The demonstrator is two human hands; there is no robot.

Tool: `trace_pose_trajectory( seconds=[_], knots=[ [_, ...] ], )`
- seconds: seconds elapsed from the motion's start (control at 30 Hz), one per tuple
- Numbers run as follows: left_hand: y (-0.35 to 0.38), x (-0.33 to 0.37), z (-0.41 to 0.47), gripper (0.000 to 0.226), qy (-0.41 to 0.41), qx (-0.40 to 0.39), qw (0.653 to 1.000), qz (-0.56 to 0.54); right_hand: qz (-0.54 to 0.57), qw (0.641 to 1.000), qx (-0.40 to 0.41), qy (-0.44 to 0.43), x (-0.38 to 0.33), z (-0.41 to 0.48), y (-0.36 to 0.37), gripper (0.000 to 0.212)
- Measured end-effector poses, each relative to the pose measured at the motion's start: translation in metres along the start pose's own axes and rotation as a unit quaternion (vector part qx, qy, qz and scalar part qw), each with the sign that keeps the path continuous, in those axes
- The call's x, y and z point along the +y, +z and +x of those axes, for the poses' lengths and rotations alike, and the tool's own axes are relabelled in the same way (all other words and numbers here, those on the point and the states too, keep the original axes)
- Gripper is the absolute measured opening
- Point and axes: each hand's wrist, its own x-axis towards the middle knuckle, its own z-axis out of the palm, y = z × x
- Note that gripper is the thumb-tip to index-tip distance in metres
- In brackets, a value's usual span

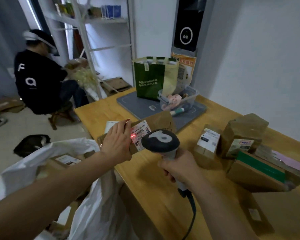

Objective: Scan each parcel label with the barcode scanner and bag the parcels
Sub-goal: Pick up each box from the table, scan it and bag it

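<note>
The parcel [156, 120], a flat brown cardboard box with scuffed tape, sits at the worktop [145, 181] edge with its white label [141, 134] turned up, probably so the barcode faces the reader; whether its underside rests fully on the wood I cannot tell; a red line [133, 136] of light falls on the label's left part, so the scan looks to be under way; the left hand [117, 142] lies over the parcel's left end, its grip apart, fingers straight and pressed flat beside the label, apparently to steady the box without covering the print; just this side of the parcel the scanner [160, 141] points down at the label, and the right hand [182, 168] has its grip clamped round the handle; left of the parcel and lower, the white bag [87, 213] stands open with boxes inside, handy for dropping this one in; right of the parcel the other parcels [241, 135] wait in a cluster; beyond the parcel are a grey mat [128, 103], a green bag [149, 78] and a clear tub [193, 94].
</note>
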Motion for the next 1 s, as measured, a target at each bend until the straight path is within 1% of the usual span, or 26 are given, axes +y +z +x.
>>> trace_pose_trajectory(
  seconds=[0.13, 0.4, 0.5, 0.57, 0.63, 0.73, 0.8, 0.83, 0.9, 1.0],
  knots=[
    [0.002, -0.017, -0.007, 0.115, -0.042, 0.004, 0.999, 0.004, -0.001, 1.000, -0.023, -0.014, -0.011, 0.010, 0.013, 0.009],
    [0.006, -0.051, -0.024, 0.112, -0.114, 0.020, 0.993, -0.014, -0.004, 0.995, -0.089, -0.042, -0.024, 0.025, 0.037, 0.009],
    [0.008, -0.061, -0.031, 0.109, -0.124, 0.025, 0.992, -0.030, 0.004, 0.993, -0.111, -0.044, -0.026, 0.030, 0.045, 0.006],
    [0.011, -0.067, -0.035, 0.110, -0.122, 0.031, 0.991, -0.042, 0.029, 0.991, -0.120, -0.046, -0.028, 0.031, 0.048, 0.007],
    [0.014, -0.075, -0.041, 0.112, -0.119, 0.031, 0.991, -0.058, 0.094, 0.990, -0.095, -0.047, -0.031, 0.035, 0.047, 0.013],
    [0.023, -0.090, -0.056, 0.113, -0.117, 0.019, 0.989, -0.090, 0.191, 0.982, 0.005, -0.014, -0.033, 0.060, 0.038, 0.025],
    [0.032, -0.102, -0.068, 0.116, -0.110, 0.021, 0.989, -0.100, 0.241, 0.969, 0.050, 0.018, -0.032, 0.082, 0.028, 0.039],
    [0.037, -0.108, -0.074, 0.117, -0.111, 0.018, 0.988, -0.104, 0.252, 0.966, 0.050, 0.032, -0.033, 0.091, 0.026, 0.049],
    [0.050, -0.117, -0.087, 0.119, -0.111, 0.019, 0.987, -0.116, 0.245, 0.968, 0.016, 0.052, -0.033, 0.103, 0.032, 0.066],
    [0.065, -0.130, -0.102, 0.119, -0.118, 0.021, 0.984, -0.132, 0.193, 0.979, -0.043, 0.058, -0.032, 0.108, 0.056, 0.066]
  ],
)
